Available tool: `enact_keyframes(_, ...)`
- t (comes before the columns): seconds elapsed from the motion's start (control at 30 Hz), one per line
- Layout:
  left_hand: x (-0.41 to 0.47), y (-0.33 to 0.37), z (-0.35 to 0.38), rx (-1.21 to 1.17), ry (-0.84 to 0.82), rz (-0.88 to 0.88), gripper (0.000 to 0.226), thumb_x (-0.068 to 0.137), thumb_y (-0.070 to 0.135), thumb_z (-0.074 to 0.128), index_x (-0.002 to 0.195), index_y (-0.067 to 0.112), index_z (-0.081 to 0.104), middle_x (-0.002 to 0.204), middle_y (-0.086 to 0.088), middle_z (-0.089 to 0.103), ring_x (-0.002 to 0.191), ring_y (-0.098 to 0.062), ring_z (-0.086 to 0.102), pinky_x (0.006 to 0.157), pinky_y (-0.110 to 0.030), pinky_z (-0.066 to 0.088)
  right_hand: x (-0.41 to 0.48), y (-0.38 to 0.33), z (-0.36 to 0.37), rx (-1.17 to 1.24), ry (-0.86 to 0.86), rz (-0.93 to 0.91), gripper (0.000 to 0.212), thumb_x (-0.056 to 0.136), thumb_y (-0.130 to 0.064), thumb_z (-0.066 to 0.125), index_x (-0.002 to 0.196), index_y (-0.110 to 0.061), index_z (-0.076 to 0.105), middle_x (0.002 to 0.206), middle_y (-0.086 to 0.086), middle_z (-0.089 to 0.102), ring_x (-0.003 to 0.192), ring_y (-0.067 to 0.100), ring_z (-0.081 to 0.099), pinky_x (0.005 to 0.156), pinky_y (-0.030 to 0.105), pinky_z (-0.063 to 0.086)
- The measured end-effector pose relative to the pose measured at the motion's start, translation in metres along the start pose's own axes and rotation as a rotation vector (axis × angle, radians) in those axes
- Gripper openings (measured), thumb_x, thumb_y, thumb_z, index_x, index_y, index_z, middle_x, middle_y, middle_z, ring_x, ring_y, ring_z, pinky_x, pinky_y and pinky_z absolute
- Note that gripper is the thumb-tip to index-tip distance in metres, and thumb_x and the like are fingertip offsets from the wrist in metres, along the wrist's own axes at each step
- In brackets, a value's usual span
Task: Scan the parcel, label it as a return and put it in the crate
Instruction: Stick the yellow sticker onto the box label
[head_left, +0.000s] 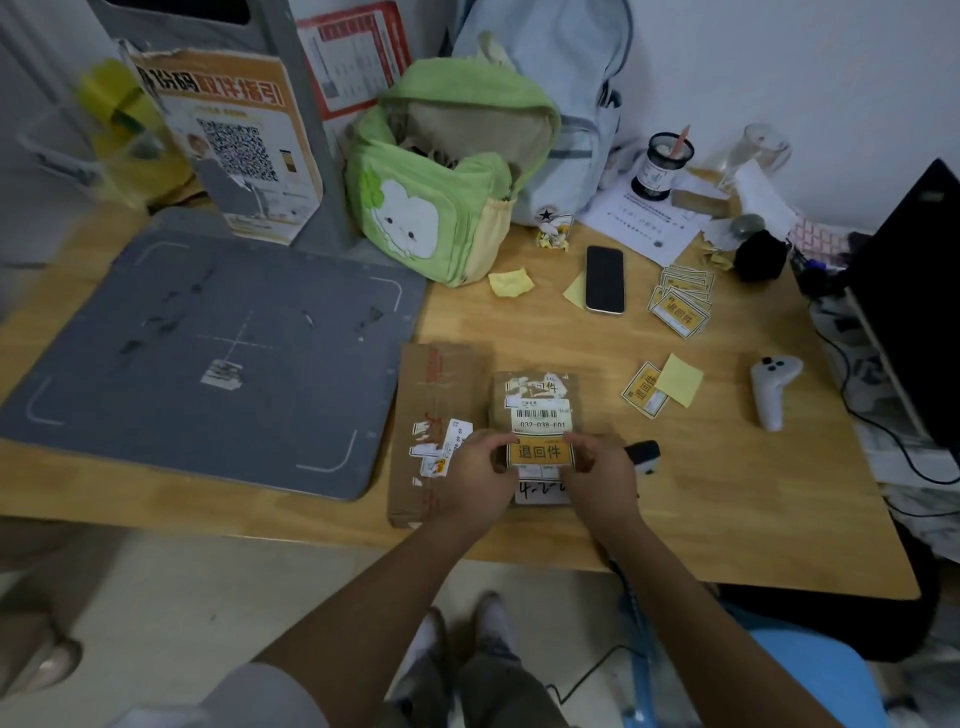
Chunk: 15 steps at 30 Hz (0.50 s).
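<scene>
Parcel long axis pointing away, return label crosswise, both hands pinching

Colours on the desk: mostly brown, orange, grey.
Parcel brown with white barcode label; return label orange, black characters. Scanner mat grey with white corner marks. Backpack green with white cartoon patch. Sticky note yellow. Phone black. Table light wood.

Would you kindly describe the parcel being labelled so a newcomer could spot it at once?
On the wooden desk, right of the grey scanning mat, two brown parcels lie together. The small parcel is the right one, with a barcode label, and both hands press an orange return sticker onto it.
</scene>
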<state>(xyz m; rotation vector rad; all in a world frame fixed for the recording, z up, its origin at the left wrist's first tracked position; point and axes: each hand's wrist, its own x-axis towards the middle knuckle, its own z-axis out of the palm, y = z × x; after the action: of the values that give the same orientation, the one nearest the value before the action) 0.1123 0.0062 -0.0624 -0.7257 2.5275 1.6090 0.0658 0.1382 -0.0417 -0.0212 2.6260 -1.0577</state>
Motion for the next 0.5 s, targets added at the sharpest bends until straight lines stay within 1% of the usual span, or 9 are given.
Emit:
enact_keyframes(0.07,0.001,0.000,0.000,0.013,-0.002,0.012,0.042,0.080,-0.001,0.059,0.120,0.013,0.062,0.125,-0.003,0.059,0.082,-0.016,0.062,0.080,-0.026,0.052,0.000,-0.001,0.001,0.000,0.012,-0.016,0.044,0.082,0.006,0.061,0.123,-0.009,0.063,0.117,0.012,0.061,0.092,0.019,0.060,0.077,0.024,0.047)
enact_keyframes(0.13,0.002,0.000,0.001,0.024,0.002,0.014,0.042,0.081,-0.001,0.058,0.120,0.013,0.062,0.125,-0.003,0.059,0.078,-0.012,0.059,0.077,-0.023,0.049,0.002,0.000,0.002,-0.024,0.013,-0.023,0.045,0.083,0.005,0.061,0.126,-0.009,0.061,0.120,0.012,0.061,0.095,0.021,0.062,0.076,0.021,0.044)
enact_keyframes(0.23,0.003,-0.001,0.003,0.042,0.011,0.018,0.042,0.081,-0.001,0.057,0.121,0.013,0.061,0.125,-0.004,0.059,0.079,-0.012,0.058,0.077,-0.023,0.049,0.003,0.003,0.005,-0.070,0.005,-0.027,0.045,0.084,0.002,0.061,0.128,-0.009,0.059,0.124,0.011,0.061,0.105,0.024,0.062,0.078,0.019,0.043)
enact_keyframes(0.33,0.002,-0.006,0.005,0.109,0.009,0.050,0.041,0.083,0.005,0.059,0.123,0.013,0.060,0.125,-0.003,0.058,0.080,-0.012,0.060,0.076,-0.022,0.047,0.005,0.005,0.007,-0.116,-0.005,-0.046,0.045,0.085,0.001,0.060,0.128,-0.009,0.058,0.125,0.009,0.059,0.106,0.023,0.061,0.080,0.020,0.043)
enact_keyframes(0.4,0.001,-0.008,0.009,0.168,0.002,0.092,0.042,0.082,0.011,0.063,0.124,0.014,0.059,0.123,-0.002,0.056,0.092,-0.016,0.061,0.083,-0.026,0.050,0.006,0.005,0.010,-0.185,-0.006,-0.060,0.043,0.087,-0.003,0.058,0.129,-0.011,0.058,0.127,0.007,0.055,0.107,0.023,0.060,0.082,0.024,0.047)
enact_keyframes(0.47,-0.001,-0.010,0.012,0.277,0.036,0.136,0.047,0.079,0.018,0.067,0.126,0.018,0.058,0.124,0.003,0.055,0.109,-0.020,0.052,0.092,-0.031,0.047,0.005,0.010,0.014,-0.296,0.045,-0.077,0.040,0.089,-0.012,0.058,0.129,-0.016,0.059,0.128,0.007,0.051,0.112,0.024,0.057,0.086,0.031,0.049)
enact_keyframes(0.5,-0.002,-0.011,0.013,0.328,0.061,0.145,0.048,0.079,0.021,0.068,0.126,0.020,0.058,0.126,0.005,0.054,0.113,-0.021,0.047,0.094,-0.032,0.044,0.004,0.014,0.016,-0.321,0.086,-0.078,0.038,0.090,-0.018,0.058,0.128,-0.020,0.060,0.127,0.008,0.051,0.113,0.026,0.055,0.087,0.034,0.050)
